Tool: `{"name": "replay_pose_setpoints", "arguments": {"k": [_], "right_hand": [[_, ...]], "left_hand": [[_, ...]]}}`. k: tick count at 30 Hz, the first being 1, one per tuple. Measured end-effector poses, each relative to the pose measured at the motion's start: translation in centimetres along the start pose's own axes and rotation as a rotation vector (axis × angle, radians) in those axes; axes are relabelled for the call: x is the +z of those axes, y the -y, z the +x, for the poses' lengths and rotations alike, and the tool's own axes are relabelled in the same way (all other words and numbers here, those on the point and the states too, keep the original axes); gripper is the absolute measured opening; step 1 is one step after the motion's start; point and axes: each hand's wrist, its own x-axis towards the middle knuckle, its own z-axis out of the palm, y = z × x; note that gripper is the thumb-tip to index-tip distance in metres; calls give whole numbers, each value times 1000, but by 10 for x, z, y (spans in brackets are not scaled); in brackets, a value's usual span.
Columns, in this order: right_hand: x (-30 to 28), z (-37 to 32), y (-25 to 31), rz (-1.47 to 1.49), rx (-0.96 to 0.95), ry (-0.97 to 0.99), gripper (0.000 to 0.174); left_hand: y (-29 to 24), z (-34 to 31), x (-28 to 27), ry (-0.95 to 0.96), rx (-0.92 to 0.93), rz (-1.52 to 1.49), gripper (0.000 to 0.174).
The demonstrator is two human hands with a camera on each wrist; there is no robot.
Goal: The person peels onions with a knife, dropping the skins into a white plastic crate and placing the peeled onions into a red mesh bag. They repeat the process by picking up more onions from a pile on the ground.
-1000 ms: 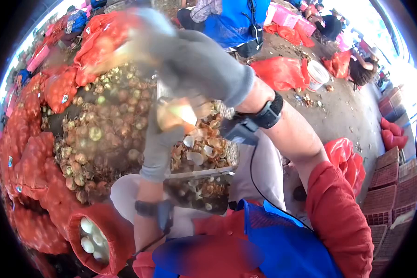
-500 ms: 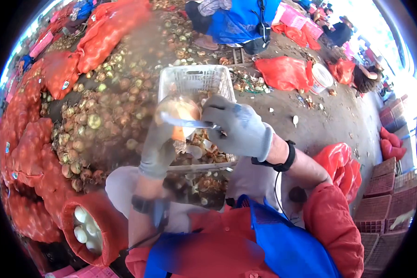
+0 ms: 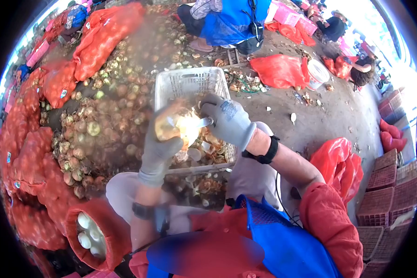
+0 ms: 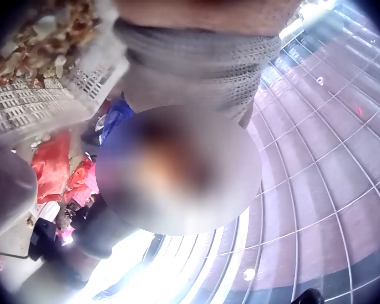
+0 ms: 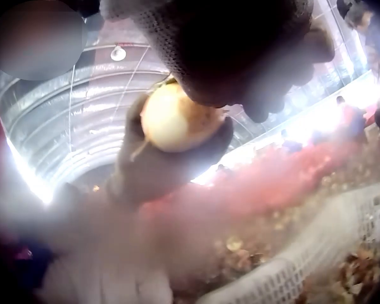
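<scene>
- The left hand (image 3: 160,148), in a grey knit glove, is curled round a round, pale yellow, partly skinned onion (image 3: 178,126) and holds it up in front of the person's chest.
- From the right wrist view the same onion (image 5: 174,117) sits between the thumb and fingers of the left hand (image 5: 152,171), with its pale flesh bare.
- The right hand (image 3: 229,121), also in a grey glove, is closed on a short silvery blade (image 3: 204,122). The blade's tip lies against the right side of the onion.
- The onion hangs above a white plastic lattice crate (image 3: 190,78), which rests against the person's knees.
- Brown and white loose onion skins (image 3: 208,148) fill the near end of the crate.
- To the left of the crate, a wide heap of brown unpeeled onions (image 3: 106,125) lies on the ground.
- Red mesh sacks (image 3: 28,157) lie round the heap on its far and left sides.
- Near the left knee stands an open red mesh sack of white peeled onions (image 3: 85,231).
</scene>
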Motion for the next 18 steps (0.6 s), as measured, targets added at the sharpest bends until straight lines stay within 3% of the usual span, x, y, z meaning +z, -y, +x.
{"name": "replay_pose_setpoints", "arguments": {"k": [2, 4, 6, 7, 10, 12, 14, 15, 16, 18], "right_hand": [[-5, -4, 15, 33, -20, 61, 19], [1, -6, 21, -19, -55, 86, 17], [7, -6, 22, -60, -4, 105, 17], [8, -1, 17, -60, -6, 105, 17], [10, 11, 1, 99, 67, -88, 17], [17, 12, -7, 82, 83, 122, 18], [29, 8, -34, 87, 63, 17, 19], [38, 7, -67, 13, 283, 117, 16], [34, 5, -81, -53, 499, 218, 13], [27, -10, -74, -40, 430, 223, 16]], "left_hand": [[0, 4, -3, 16, -19, -50, 76], [13, 10, -3, 45, 274, 453, 78], [14, 7, -5, 18, 260, 404, 81], [13, 6, -12, 11, 163, 317, 80], [9, 0, -7, -21, -5, 132, 78], [1, -6, 4, -63, -64, 26, 77], [-14, -10, 14, -117, -181, 27, 74], [9, 0, -13, 79, 182, 299, 75], [-6, -5, -4, 98, 141, 258, 76], [-19, -3, 13, 89, 68, 20, 80]]}}
